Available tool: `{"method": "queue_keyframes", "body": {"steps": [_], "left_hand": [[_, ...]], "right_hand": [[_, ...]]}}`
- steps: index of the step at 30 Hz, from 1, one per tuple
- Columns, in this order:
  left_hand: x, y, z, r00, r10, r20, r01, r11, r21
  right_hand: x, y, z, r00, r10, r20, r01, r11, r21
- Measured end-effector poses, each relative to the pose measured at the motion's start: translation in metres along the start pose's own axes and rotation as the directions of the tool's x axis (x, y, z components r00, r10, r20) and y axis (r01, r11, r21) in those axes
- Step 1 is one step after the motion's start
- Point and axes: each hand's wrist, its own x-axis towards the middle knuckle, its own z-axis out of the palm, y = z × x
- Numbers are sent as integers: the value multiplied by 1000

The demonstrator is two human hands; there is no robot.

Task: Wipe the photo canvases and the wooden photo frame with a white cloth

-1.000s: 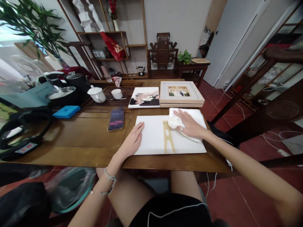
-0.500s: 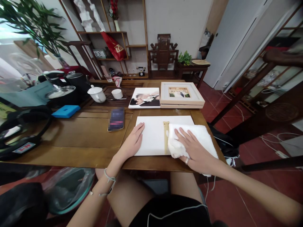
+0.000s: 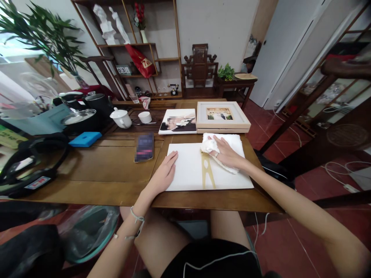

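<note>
A flat white board (image 3: 187,170) lies on the wooden table, with a tan A-shaped strip (image 3: 206,173) running down its middle. Resting on the board's left edge is my left hand (image 3: 165,172), open and fairly flat, fingers pointing away from me. My right hand (image 3: 227,150) presses a bunched white towel (image 3: 234,142) onto the board's upper right part. The towel covers the top end of the tan strip and reaches past the board's far edge. Some right fingertips are partly hidden in the towel's folds.
Behind the board sit a photo print (image 3: 178,121) and a light picture frame (image 3: 223,116). A phone-sized dark item (image 3: 144,147), a blue box (image 3: 85,139), headphones (image 3: 37,166) and a white lidded cup (image 3: 121,117) are on the left. A lined bin (image 3: 92,235) stands below.
My right hand and the towel have moved away from me, up to the board's far edge, uncovering its lower right part and more of the tan strip. My left hand stays on the left edge.
</note>
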Motion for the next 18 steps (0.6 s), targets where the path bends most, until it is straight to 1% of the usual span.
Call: {"method": "queue_keyframes", "body": {"steps": [2,4,6,8,10,11,12,14,16,18], "left_hand": [[0,0,0,1000,0,-2,0,1000,-2],[-1,0,1,1000,-2,-8,2,1000,-4],[-1,-1,2,1000,0,-19,0,1000,-4],[-1,-2,3,1000,8,-29,-8,1000,-2],[-1,-2,3,999,15,-34,-15,1000,1],[-1,-2,3,999,15,-32,-15,1000,0],[-1,-2,3,999,14,-28,-14,1000,-1],[-1,-1,3,1000,10,-21,-10,1000,-5],[-1,-1,2,1000,8,-16,-8,1000,-9],[-1,-1,2,1000,4,-13,-4,1000,-9]], "right_hand": [[-12,-5,3,999,-38,3,38,999,9],[-33,-13,7,997,-76,5,76,997,13],[-57,-23,10,990,-143,18,143,990,15],[-78,-34,12,972,-231,43,230,973,26],[-90,-42,11,957,-285,54,283,958,44],[-92,-44,10,956,-290,51,287,956,55],[-91,-44,8,957,-285,48,281,957,66],[-80,-39,5,965,-259,46,254,963,87],[-58,-27,2,977,-208,41,204,974,99],[-34,-11,-2,991,-132,5,131,987,96]]}}
